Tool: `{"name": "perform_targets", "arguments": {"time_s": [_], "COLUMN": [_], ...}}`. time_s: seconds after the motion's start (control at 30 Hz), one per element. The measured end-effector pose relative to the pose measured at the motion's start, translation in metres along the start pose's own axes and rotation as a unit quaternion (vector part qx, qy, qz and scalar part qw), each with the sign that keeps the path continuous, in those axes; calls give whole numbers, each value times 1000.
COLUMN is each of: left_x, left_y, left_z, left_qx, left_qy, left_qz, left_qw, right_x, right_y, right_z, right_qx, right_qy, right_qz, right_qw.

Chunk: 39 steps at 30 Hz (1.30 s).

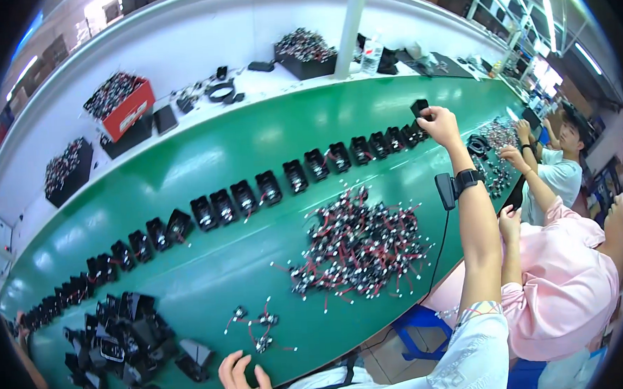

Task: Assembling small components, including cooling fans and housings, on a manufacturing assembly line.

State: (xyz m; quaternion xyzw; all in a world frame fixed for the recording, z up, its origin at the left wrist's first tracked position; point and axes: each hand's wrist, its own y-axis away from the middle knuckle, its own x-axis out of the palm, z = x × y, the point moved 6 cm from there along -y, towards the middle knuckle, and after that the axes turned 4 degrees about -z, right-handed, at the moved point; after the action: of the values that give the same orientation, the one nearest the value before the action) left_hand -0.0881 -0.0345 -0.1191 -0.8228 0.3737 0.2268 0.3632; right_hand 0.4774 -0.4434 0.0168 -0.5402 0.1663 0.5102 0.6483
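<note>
My right hand [440,126] reaches far out to the right end of a long row and pinches a black plastic housing [419,108], which is tilted. The row of black housings [269,187] curves across the green table, many with small wired parts in them. My left hand [245,381] is at the near table edge, fingers apart and holding nothing. Just above it lie a few loose wired parts [263,322] with red and black leads and white connectors. A large heap of the same wired parts [356,245] lies between my hands. Left of my left hand is a jumbled pile of black housings [132,334].
Along the back ledge stand a red box [125,111] and black bins [69,172], filled with wired parts, plus a bottle [371,56] and a white post [351,30]. Co-workers sit at the right, one in a pink top [563,287]. Another person's hand shows at far left.
</note>
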Motion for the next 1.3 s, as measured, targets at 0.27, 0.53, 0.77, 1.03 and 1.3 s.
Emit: {"name": "perform_targets", "arguments": {"time_s": [0.27, 0.53, 0.77, 1.03, 1.3], "left_x": [0, 13, 16, 18, 13], "left_y": [-18, -17, -19, -22, -21], "left_z": [-25, -20, -20, -25, -25], "left_qx": [48, 25, 21, 19, 25], "left_qy": [-117, -193, -214, -215, -208], "left_qz": [-10, 33, 46, 40, -1], "left_qw": [992, 980, 975, 976, 978], "right_x": [-13, 31, 61, 75, 43], "right_y": [-9, -28, -49, -50, -40], "right_z": [-198, -274, -289, -283, -232], "right_qx": [173, 239, 198, 215, 213], "right_qy": [112, 145, 131, 126, 151], "right_qz": [-48, -8, -62, -68, -64], "right_qw": [977, 960, 969, 966, 963]}}
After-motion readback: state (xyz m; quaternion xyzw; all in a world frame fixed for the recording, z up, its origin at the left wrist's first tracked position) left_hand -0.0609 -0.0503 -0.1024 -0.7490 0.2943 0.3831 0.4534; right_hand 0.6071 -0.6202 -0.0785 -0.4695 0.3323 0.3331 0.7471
